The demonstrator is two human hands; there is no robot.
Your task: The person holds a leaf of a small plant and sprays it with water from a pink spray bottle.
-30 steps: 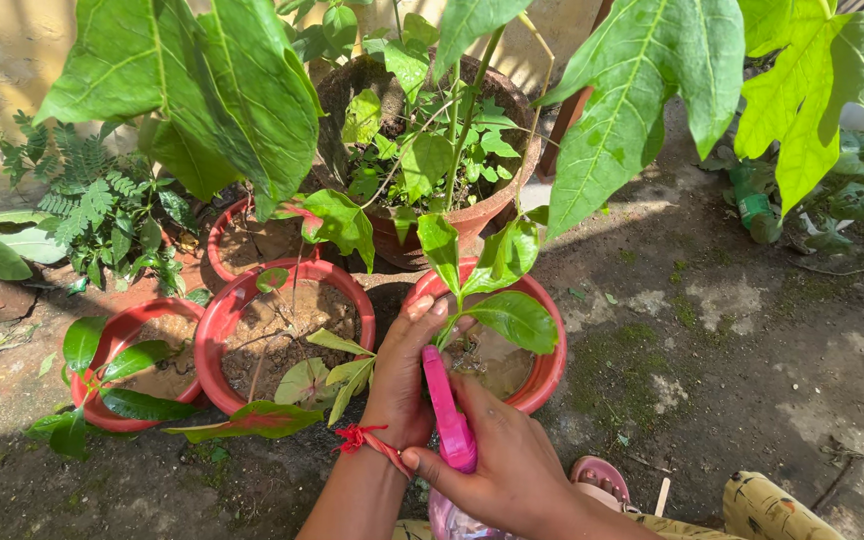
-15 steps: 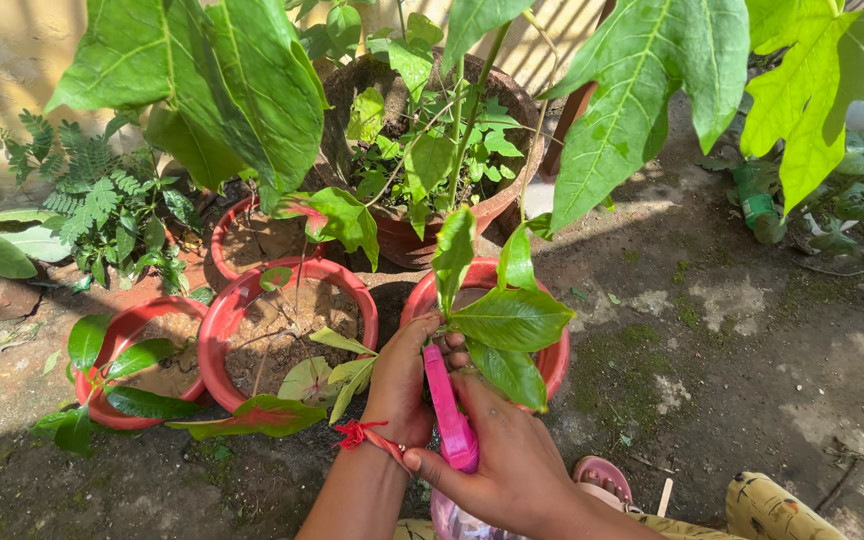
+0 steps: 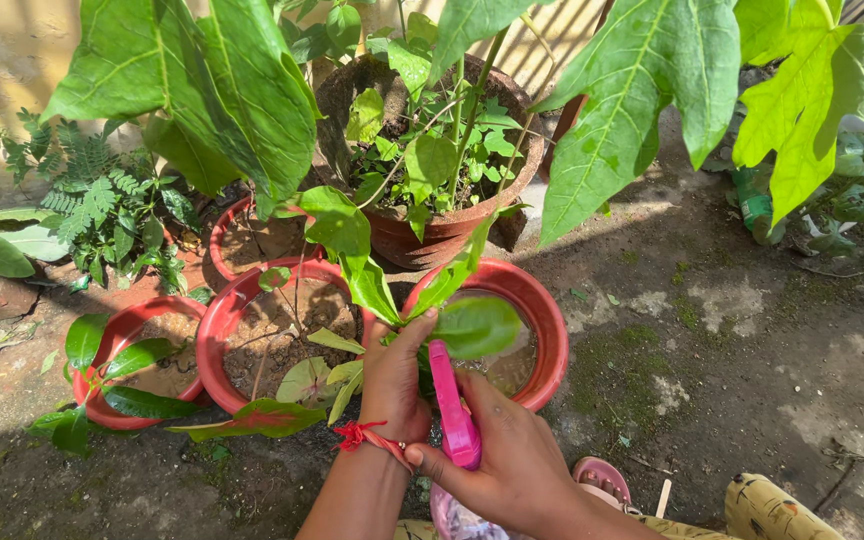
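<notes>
My right hand (image 3: 512, 465) grips a pink spray-bottle head (image 3: 452, 410), nozzle pointing away toward a small leafy plant (image 3: 457, 315) in a red pot (image 3: 547, 335). My left hand (image 3: 392, 380), with a red thread around the wrist, reaches into that plant's leaves and holds the stem near its base. The bottle's body (image 3: 457, 520) is mostly hidden under my hands.
Three more red pots (image 3: 227, 320) with small plants stand to the left. A large terracotta pot (image 3: 432, 225) stands behind. Big green leaves (image 3: 642, 90) hang overhead. Mossy ground lies to the right; a pink sandal (image 3: 607, 478) is near my hands.
The plant's leaves have bent down and shifted as my left hand moved among them. The spray bottle stays in my right hand, in roughly the same spot.
</notes>
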